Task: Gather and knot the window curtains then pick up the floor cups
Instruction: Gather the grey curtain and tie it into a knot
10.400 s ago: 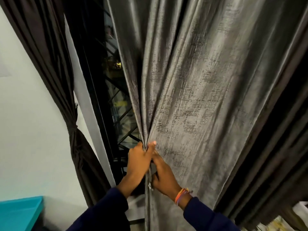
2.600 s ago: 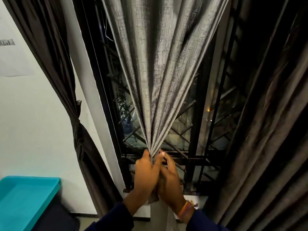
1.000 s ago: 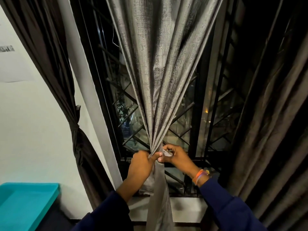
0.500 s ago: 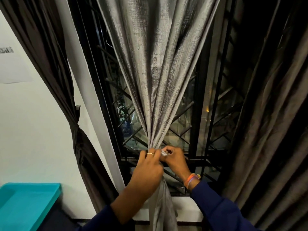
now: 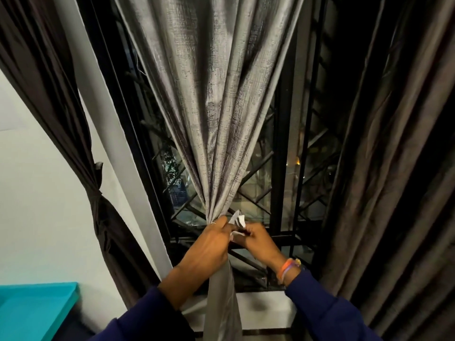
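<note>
A grey shiny curtain (image 5: 216,99) hangs in front of the window, gathered into a narrow bunch at waist height. My left hand (image 5: 209,244) grips that bunch from the left. My right hand (image 5: 256,242) pinches a small pale strip of fabric (image 5: 237,221) sticking out just right of the bunch. Below my hands the grey cloth hangs straight down. A dark brown curtain (image 5: 96,193) at the left is tied in at its middle. No floor cups are in view.
A black window grille (image 5: 280,168) stands behind the grey curtain, with a white sill (image 5: 266,308) below it. A dark loose curtain (image 5: 394,193) fills the right side. A teal tray or tabletop (image 5: 32,313) sits at the lower left against the pale wall.
The wide grey curtain has been drawn into one bunch. Over the last second my right hand shifted to the bunch's right side and pulled a pale strip out; my left hand keeps its grip.
</note>
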